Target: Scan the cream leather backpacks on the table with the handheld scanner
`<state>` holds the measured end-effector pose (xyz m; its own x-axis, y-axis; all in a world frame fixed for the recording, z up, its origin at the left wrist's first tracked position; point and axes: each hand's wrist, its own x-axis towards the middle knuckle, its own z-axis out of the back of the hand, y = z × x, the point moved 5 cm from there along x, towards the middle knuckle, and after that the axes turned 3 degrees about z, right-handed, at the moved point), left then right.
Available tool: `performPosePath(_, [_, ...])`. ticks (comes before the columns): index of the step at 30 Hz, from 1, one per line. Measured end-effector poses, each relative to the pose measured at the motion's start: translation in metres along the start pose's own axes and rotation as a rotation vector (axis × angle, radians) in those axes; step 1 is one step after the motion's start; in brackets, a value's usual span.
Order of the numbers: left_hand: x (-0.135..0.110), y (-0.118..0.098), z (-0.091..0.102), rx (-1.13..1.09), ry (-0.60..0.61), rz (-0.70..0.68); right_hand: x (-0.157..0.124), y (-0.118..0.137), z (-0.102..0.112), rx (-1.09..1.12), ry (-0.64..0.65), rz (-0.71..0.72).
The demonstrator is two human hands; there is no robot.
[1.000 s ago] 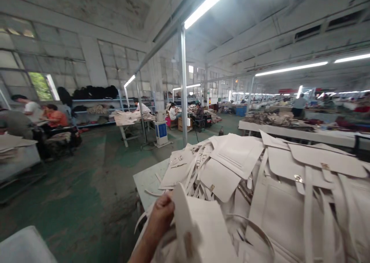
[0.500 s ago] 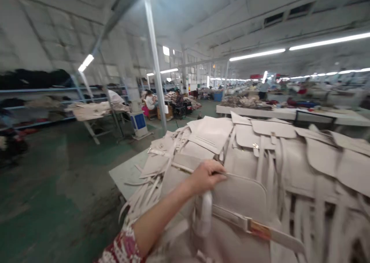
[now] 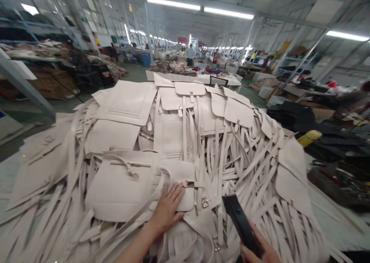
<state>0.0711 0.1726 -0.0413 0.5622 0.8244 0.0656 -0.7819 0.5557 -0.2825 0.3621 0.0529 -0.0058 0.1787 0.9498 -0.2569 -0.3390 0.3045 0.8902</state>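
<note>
A big heap of cream leather bag panels and straps [image 3: 185, 139] covers the table in front of me. My left hand [image 3: 169, 209] lies flat, fingers spread, on the topmost cream bag panel [image 3: 127, 187], which has a zip and a metal puller. At the bottom edge of the head view my right hand [image 3: 258, 249] is closed round a flat black tool [image 3: 239, 224] that points up and away over the straps.
Dark bag parts and a yellow object [image 3: 309, 137] lie on the right. A long work table [image 3: 196, 78] stands behind the heap, with people [image 3: 190, 54] further back. Shelves and cardboard boxes [image 3: 49, 83] line the left.
The view swung right and down onto the heap. My left hand went from gripping a bag's edge to lying flat on the top panel. My right hand with the black tool has come into view.
</note>
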Motion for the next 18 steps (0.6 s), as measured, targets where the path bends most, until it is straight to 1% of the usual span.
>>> performPosePath(2, [-0.002,0.005,0.007,-0.132,-0.008,-0.003,0.004,0.01,-0.027,0.12,0.125,0.019])
performPosePath(4, [-0.005,0.013,0.009,-0.282,-0.034,0.012,0.007,0.018,-0.056,0.219,0.255,0.014])
performPosePath(6, [-0.006,0.021,0.007,-0.413,-0.07,0.021,0.008,0.022,-0.084,0.275,0.375,-0.012])
performPosePath(8, [-0.007,0.027,0.004,-0.487,-0.107,0.01,0.011,0.025,-0.106,0.313,0.456,-0.039])
performPosePath(10, [-0.006,0.029,0.002,-0.506,-0.136,-0.014,0.019,0.03,-0.12,0.355,0.476,-0.035])
performPosePath(12, [-0.006,0.029,0.002,-0.492,-0.148,-0.03,0.03,0.04,-0.126,0.353,0.444,-0.031])
performPosePath(16, [-0.012,0.021,0.007,-0.414,-0.146,-0.024,0.051,0.071,-0.126,0.287,0.299,0.042])
performPosePath(18, [-0.018,0.016,0.008,-0.347,-0.154,-0.027,0.06,0.084,-0.124,0.272,0.257,0.069])
